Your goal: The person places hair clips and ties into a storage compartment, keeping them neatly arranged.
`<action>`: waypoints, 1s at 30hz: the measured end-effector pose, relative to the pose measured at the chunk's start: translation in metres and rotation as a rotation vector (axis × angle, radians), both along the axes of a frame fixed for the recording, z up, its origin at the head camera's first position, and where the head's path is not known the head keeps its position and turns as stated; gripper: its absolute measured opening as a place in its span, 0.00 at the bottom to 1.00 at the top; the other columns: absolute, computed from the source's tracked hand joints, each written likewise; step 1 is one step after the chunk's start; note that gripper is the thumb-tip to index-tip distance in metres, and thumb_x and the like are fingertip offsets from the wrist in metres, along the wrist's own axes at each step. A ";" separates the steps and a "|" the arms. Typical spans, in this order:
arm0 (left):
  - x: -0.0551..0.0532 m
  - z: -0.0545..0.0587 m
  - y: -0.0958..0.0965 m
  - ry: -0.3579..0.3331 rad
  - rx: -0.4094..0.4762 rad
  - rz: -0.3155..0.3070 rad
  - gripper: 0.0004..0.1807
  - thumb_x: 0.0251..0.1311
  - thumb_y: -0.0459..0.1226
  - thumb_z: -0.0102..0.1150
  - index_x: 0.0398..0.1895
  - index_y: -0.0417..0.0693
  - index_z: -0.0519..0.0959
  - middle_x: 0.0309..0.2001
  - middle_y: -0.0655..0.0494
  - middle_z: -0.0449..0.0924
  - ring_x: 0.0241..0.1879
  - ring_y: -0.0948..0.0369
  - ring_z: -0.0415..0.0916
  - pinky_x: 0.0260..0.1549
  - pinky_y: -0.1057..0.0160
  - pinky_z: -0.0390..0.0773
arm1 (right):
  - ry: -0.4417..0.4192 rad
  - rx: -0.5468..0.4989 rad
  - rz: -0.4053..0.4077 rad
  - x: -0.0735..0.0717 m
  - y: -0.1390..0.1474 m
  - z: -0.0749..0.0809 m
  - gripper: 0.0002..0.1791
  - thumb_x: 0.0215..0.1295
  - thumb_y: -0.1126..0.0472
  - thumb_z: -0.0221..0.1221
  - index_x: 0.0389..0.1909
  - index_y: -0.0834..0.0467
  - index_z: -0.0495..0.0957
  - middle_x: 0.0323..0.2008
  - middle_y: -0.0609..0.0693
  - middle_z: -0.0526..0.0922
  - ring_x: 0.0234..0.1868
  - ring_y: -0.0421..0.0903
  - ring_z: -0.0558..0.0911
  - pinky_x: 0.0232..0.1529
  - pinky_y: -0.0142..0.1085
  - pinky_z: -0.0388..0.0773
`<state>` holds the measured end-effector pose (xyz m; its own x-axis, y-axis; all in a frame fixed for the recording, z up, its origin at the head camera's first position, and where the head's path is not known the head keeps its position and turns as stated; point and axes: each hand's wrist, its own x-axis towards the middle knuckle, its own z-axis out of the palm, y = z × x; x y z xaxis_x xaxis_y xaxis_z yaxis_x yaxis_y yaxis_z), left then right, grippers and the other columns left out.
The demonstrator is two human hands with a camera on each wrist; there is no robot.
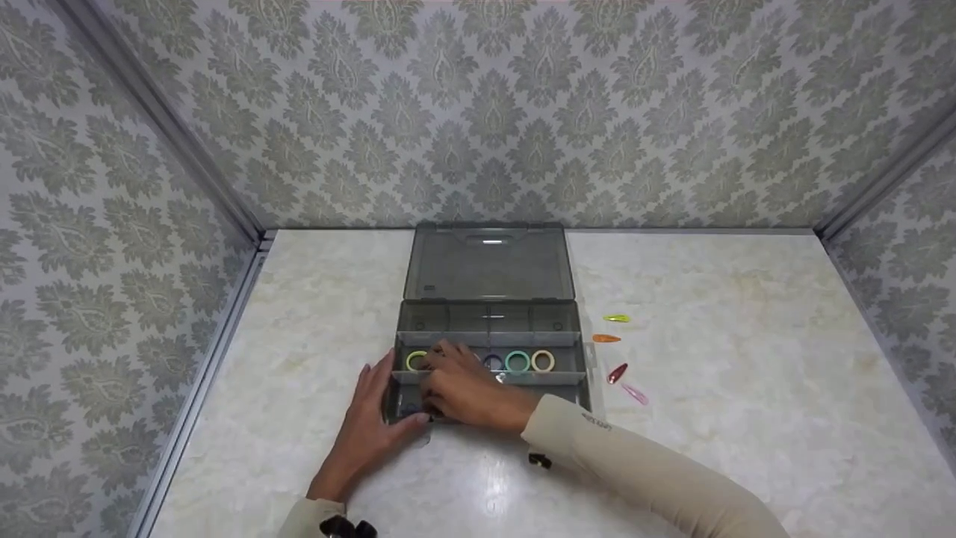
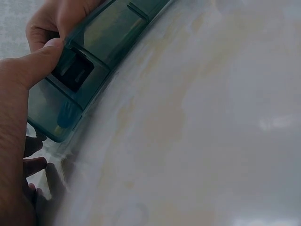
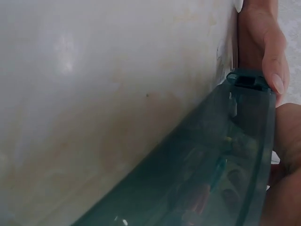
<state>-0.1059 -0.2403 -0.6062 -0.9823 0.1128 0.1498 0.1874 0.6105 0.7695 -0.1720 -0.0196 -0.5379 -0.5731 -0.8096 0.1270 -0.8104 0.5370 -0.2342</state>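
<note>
A dark translucent organizer box (image 1: 489,379) lies with its lid (image 1: 489,261) folded back. My left hand (image 1: 371,430) holds its front left corner, thumb on the front edge by the latch (image 2: 74,70) and fingers along the left side. My right hand (image 1: 467,385) reaches into the box with bent fingers over the front and middle rows; I cannot tell whether it pinches anything. Ring-shaped hair ties lie in the middle row: yellow-green (image 1: 415,361), dark blue (image 1: 493,362), teal (image 1: 517,362) and cream (image 1: 543,361). A blue piece (image 2: 68,114) shows through the front wall.
Right of the box, several snap hair clips lie on the marbled table (image 1: 747,359): yellow (image 1: 617,318), orange (image 1: 606,338), red (image 1: 618,373) and pink (image 1: 635,394). A patterned wall (image 1: 493,112) rises behind the table, close to the lid.
</note>
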 end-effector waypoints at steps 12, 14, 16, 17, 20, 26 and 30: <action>0.000 0.000 0.000 -0.019 0.013 0.009 0.64 0.61 0.58 0.81 0.92 0.53 0.52 0.86 0.42 0.59 0.86 0.31 0.42 0.80 0.26 0.51 | 0.018 -0.095 0.023 0.001 0.005 -0.004 0.06 0.76 0.54 0.70 0.43 0.48 0.95 0.55 0.48 0.85 0.59 0.48 0.74 0.62 0.47 0.75; 0.000 0.000 0.000 -0.008 0.006 0.009 0.63 0.61 0.57 0.81 0.92 0.52 0.52 0.86 0.42 0.59 0.86 0.29 0.42 0.79 0.25 0.53 | -0.028 -0.132 0.039 0.002 0.012 -0.004 0.06 0.77 0.55 0.70 0.45 0.49 0.95 0.59 0.49 0.85 0.64 0.48 0.73 0.69 0.50 0.74; 0.000 0.000 0.001 0.000 0.003 0.009 0.63 0.61 0.56 0.81 0.92 0.52 0.52 0.86 0.42 0.59 0.85 0.28 0.43 0.78 0.23 0.54 | -0.079 -0.159 0.047 0.003 0.021 -0.003 0.07 0.78 0.56 0.69 0.48 0.50 0.94 0.63 0.50 0.84 0.69 0.49 0.72 0.74 0.53 0.71; 0.000 -0.001 0.001 0.002 0.002 0.009 0.63 0.61 0.56 0.81 0.92 0.52 0.52 0.86 0.42 0.59 0.85 0.28 0.43 0.78 0.23 0.54 | -0.104 -0.167 0.046 0.003 0.025 -0.003 0.07 0.78 0.56 0.69 0.49 0.51 0.94 0.64 0.51 0.84 0.71 0.49 0.71 0.76 0.54 0.69; 0.001 0.000 0.002 -0.001 0.007 0.010 0.63 0.61 0.56 0.81 0.92 0.53 0.52 0.86 0.43 0.59 0.86 0.30 0.42 0.79 0.24 0.53 | -0.146 -0.171 0.045 0.003 0.040 0.000 0.08 0.79 0.55 0.69 0.51 0.51 0.94 0.67 0.51 0.83 0.74 0.49 0.70 0.79 0.54 0.67; 0.001 0.001 0.001 -0.040 -0.010 0.029 0.64 0.60 0.60 0.80 0.92 0.56 0.51 0.87 0.43 0.57 0.86 0.30 0.40 0.79 0.24 0.52 | -0.143 -0.248 0.063 0.000 0.068 0.004 0.07 0.76 0.59 0.71 0.49 0.55 0.93 0.65 0.54 0.84 0.71 0.53 0.73 0.75 0.56 0.70; 0.000 0.000 0.002 -0.059 -0.016 0.030 0.65 0.59 0.61 0.80 0.92 0.55 0.51 0.87 0.43 0.58 0.87 0.31 0.40 0.80 0.24 0.50 | -0.133 -0.335 0.044 0.000 0.089 0.005 0.06 0.72 0.62 0.74 0.47 0.57 0.93 0.62 0.56 0.85 0.68 0.55 0.75 0.70 0.59 0.73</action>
